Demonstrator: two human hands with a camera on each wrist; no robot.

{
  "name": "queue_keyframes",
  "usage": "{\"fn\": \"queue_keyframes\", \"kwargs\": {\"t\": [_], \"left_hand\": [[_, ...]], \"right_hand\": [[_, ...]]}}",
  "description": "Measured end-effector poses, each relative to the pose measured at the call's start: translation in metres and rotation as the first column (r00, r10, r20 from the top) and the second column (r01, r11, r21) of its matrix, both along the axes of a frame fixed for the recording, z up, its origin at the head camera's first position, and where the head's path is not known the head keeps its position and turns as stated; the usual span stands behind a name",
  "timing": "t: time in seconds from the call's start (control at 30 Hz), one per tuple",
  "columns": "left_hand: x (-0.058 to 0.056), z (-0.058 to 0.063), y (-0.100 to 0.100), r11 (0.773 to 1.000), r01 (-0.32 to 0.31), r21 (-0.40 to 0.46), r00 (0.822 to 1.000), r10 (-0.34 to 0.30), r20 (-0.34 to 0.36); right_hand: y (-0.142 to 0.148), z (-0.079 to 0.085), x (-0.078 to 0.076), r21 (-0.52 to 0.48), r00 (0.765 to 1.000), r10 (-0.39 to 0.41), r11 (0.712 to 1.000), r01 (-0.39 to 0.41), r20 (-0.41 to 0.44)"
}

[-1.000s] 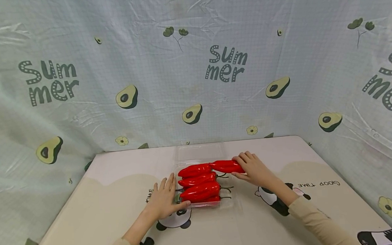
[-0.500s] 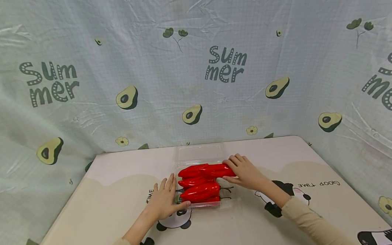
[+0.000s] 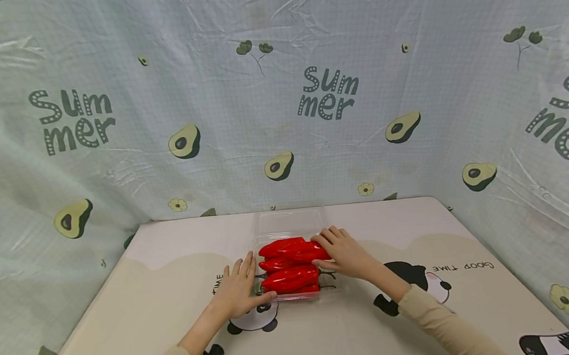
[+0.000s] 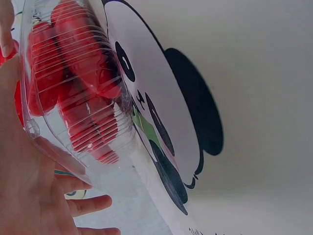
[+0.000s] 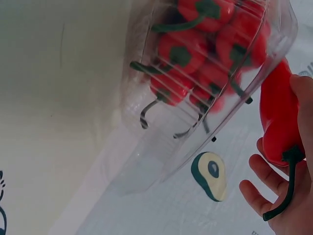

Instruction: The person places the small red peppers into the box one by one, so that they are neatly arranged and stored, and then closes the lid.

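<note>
A clear plastic box (image 3: 295, 297) stands on the table, filled with several red peppers (image 3: 291, 279) lying side by side. The right hand (image 3: 345, 255) grips another red pepper (image 5: 279, 120) near its stem end. That pepper lies across the top of the others, its tip pointing left over the box; the right wrist view shows its green stem. Against the box's left side rests the left hand (image 3: 240, 292), fingers straight and spread, thumb along the near corner. In the left wrist view the box's ribbed wall (image 4: 93, 73) shows peppers behind it.
The box's clear lid (image 3: 291, 220) lies folded back behind it. A light table cover (image 3: 175, 301) with printed pandas surrounds the box. A hanging sheet (image 3: 222, 95) with avocado prints closes off the back and sides.
The right hand has moved left with its pepper, from beyond the box's right end to over the peppers inside. The left hand has stayed in place.
</note>
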State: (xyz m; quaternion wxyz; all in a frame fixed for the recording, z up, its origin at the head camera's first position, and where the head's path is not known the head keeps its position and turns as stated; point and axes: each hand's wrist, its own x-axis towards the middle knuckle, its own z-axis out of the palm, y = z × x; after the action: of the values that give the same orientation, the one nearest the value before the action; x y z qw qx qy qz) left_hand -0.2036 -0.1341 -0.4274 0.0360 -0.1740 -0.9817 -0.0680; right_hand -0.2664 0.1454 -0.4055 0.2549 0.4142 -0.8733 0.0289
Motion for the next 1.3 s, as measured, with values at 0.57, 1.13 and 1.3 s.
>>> {"fn": "queue_keyframes", "kwargs": {"t": [0.57, 1.13, 1.3], "left_hand": [[-0.002, -0.002, -0.001, 1.000, -0.015, 0.004, 1.000, 0.015, 0.016], [-0.003, 0.000, 0.000, 1.000, -0.009, 0.017, 0.999, 0.009, 0.031], [-0.003, 0.000, -0.001, 1.000, -0.004, 0.013, 1.000, 0.004, 0.018]], "right_hand": [[-0.019, -0.006, 0.004, 0.032, 0.999, 0.027, 0.999, -0.028, 0.035], [-0.028, -0.013, 0.003, 0.084, 1.000, 0.019, 0.996, -0.020, 0.023], [-0.030, -0.013, 0.003, 0.086, 0.999, 0.000, 0.996, -0.004, 0.041]]}}
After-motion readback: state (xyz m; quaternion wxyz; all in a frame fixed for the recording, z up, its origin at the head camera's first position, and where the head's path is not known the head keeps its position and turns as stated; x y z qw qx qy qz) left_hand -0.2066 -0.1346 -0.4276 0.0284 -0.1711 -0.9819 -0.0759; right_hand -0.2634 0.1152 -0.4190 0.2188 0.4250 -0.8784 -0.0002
